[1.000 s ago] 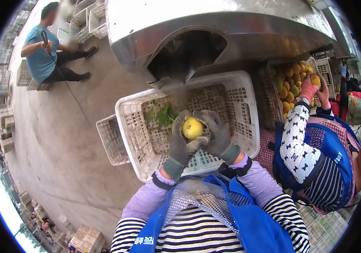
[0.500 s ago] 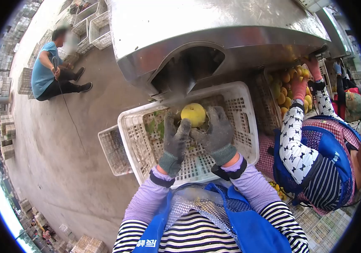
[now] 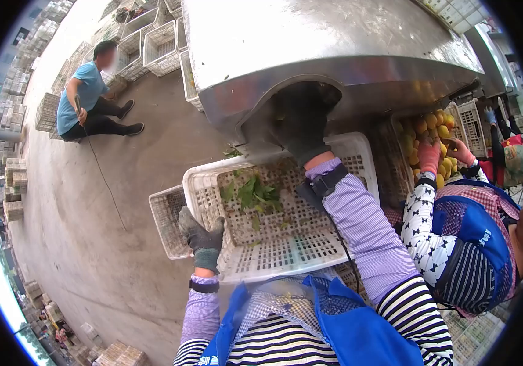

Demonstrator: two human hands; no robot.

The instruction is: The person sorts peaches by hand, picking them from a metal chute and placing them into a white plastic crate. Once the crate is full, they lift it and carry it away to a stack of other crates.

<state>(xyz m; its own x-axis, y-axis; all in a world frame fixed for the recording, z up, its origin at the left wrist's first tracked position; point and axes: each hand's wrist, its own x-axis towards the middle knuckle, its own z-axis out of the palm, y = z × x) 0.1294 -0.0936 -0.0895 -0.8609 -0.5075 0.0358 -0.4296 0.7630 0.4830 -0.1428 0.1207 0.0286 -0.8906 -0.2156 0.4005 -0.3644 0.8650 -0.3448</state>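
Observation:
A white plastic crate [image 3: 280, 266] stands below me, tilted a little, with green leaves [image 3: 258, 194] lying on its bottom. My left hand [image 3: 201, 236], in a dark grey glove, is at the crate's left rim with thumb and fingers apart. My right hand [image 3: 304, 125], gloved too, reaches up into the dark opening [image 3: 328, 94] of the metal machine [image 3: 359, 73]. Its fingers are lost in shadow, and whether they hold anything is hidden. The round yellow fruit does not show in this view.
A smaller crate [image 3: 165, 219] adjoins the left side. At the right, a co-worker's gloved hands [image 3: 429, 155] are over a crate of yellow-orange fruit [image 3: 435, 125]. A person in a blue shirt [image 3: 84, 91] sits at the upper left, near stacked crates [image 3: 161, 46].
The yellow fruit between my hands is gone from view. My left hand has moved left to the rim, and my right hand has gone up into the opening.

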